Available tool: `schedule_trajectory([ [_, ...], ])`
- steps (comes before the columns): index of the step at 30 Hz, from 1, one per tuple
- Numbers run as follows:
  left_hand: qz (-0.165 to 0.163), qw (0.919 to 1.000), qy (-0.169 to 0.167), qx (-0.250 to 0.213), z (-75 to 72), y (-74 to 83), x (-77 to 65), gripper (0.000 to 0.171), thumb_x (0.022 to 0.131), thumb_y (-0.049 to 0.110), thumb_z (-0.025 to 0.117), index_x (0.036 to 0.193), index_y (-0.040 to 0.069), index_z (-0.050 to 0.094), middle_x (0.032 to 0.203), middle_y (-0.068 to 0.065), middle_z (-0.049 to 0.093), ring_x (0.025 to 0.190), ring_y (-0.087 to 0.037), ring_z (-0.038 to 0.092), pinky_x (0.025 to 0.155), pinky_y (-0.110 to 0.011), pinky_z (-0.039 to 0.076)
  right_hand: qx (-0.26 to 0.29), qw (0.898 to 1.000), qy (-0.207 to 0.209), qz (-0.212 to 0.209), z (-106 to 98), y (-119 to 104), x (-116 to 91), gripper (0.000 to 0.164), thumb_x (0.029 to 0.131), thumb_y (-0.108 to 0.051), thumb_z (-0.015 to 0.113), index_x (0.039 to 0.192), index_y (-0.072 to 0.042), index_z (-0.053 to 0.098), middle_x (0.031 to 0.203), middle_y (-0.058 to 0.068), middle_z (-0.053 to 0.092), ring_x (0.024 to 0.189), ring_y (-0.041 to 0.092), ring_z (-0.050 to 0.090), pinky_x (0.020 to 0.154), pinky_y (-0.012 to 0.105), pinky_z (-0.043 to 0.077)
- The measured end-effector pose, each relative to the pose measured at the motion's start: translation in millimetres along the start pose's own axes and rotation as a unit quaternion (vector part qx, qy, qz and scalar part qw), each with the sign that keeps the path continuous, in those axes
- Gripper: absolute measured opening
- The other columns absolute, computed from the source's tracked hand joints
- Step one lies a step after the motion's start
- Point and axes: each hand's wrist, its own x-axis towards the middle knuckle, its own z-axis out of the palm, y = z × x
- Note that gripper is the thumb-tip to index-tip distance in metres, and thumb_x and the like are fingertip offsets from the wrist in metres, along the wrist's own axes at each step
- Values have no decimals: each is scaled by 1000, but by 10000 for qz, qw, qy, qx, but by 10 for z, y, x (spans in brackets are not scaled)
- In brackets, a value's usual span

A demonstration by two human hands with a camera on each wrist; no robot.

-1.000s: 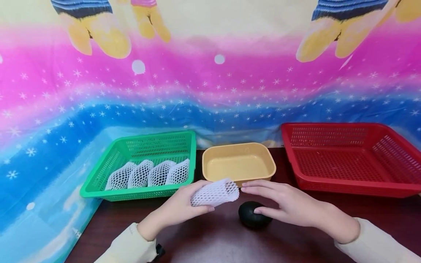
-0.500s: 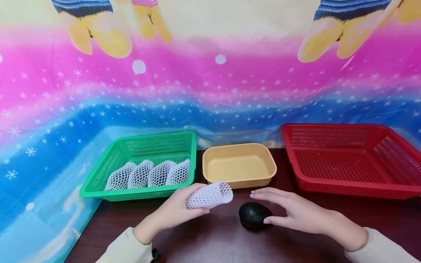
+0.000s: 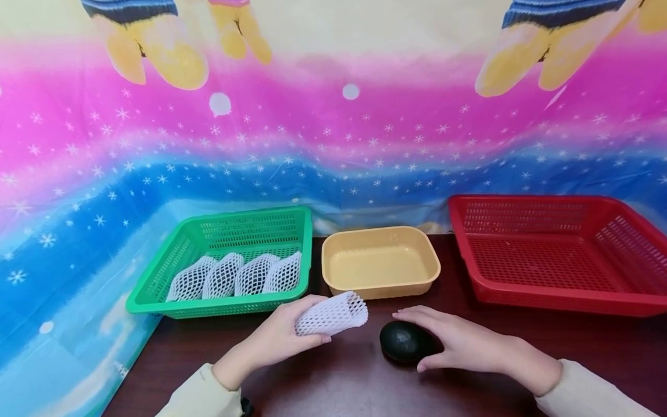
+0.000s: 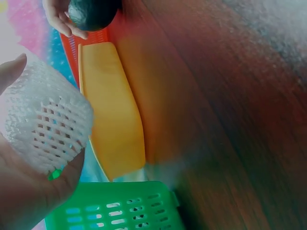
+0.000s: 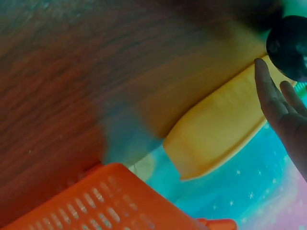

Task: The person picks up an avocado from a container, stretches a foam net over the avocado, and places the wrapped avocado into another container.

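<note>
My left hand (image 3: 283,333) holds a white foam net sleeve (image 3: 330,314) between thumb and fingers, above the table. The sleeve's mesh end points right; in the left wrist view the sleeve (image 4: 50,115) looks rounded out and hollow. A dark, egg-shaped avocado (image 3: 403,341) lies on the table to the right of it. My right hand (image 3: 458,341) is at the avocado's right end, thumb in front and fingers behind, spread and not curled round it. In the right wrist view the fingers (image 5: 271,96) stretch out close beside the avocado (image 5: 290,48).
A green basket (image 3: 224,307) at the left holds several sleeved pieces in white foam nets (image 3: 252,275). A yellow tub (image 3: 380,289) stands at the back centre. A red basket (image 3: 568,295) sits at the right, on the dark wooden table (image 3: 339,388). A printed cloth (image 3: 323,116) hangs behind.
My left hand has drawn a little left with the sleeve. The right hand shifted right off the avocado's top, then came back left and lower around its right end. The avocado has barely moved.
</note>
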Motion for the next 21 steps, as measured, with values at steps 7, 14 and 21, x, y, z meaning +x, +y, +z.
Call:
schedule_trajectory([
  [7,201,9991,227,312,5,-6,26,54,84,20,86,133,26,63,120,15,66,102,-8,63,90,-35,53,206,9992,-248,243,10,5,61,79,85,-39,84,152,-16,49,144,-4,53,129,18,53,104,37,48],
  [14,408,9975,263,506,20,-41,39,55,84,21,86,134,24,63,122,11,67,102,-9,63,89,-35,53,107,9997,-210,-4,30,42,94,76,84,-33,87,150,-16,51,141,-2,56,127,18,55,103,37,48],
  [21,374,9972,162,633,33,-68,60,57,83,21,88,134,24,62,124,9,67,104,-10,62,91,-36,53,111,9998,-178,-74,52,51,100,72,83,-22,88,146,-16,54,137,-4,58,123,16,57,100,36,50],
])
